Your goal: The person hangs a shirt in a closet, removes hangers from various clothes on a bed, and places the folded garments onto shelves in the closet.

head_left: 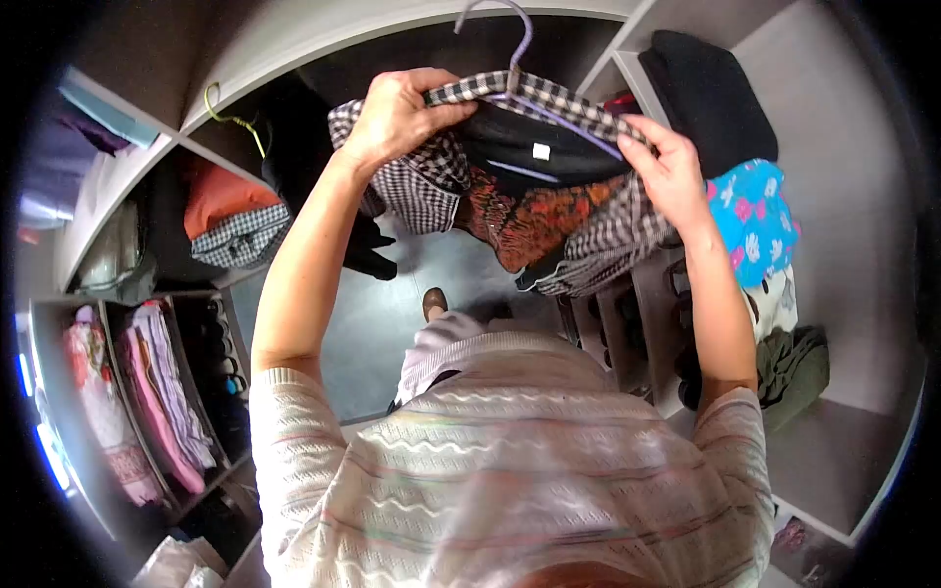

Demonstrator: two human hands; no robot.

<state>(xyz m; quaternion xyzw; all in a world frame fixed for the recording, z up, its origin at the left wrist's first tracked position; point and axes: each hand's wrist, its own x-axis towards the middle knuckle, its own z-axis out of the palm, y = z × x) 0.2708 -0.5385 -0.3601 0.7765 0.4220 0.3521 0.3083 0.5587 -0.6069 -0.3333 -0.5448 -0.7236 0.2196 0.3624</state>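
Note:
A black-and-white checked shirt (417, 196) hangs on a purple hanger (524, 44), raised in front of me. Its hook points up and is free of any rail. Under the open checked front shows a dark garment with an orange-brown pattern (549, 223). My left hand (404, 116) is closed on the shirt at its left shoulder, the cloth pinched between thumb and fingers. At the other shoulder, my right hand (667, 162) pinches the checked cloth by the hanger's end. A small white label (541, 152) sits inside the neck.
Another hanger, yellow-green (235, 120), hangs at the left. Folded orange (225, 196) and checked clothes lie on a shelf there. Lower left, compartments hold a pink garment (157, 392). A blue flowered cloth (755, 220), a dark green garment (792, 372) and a black bundle (711, 98) are at the right.

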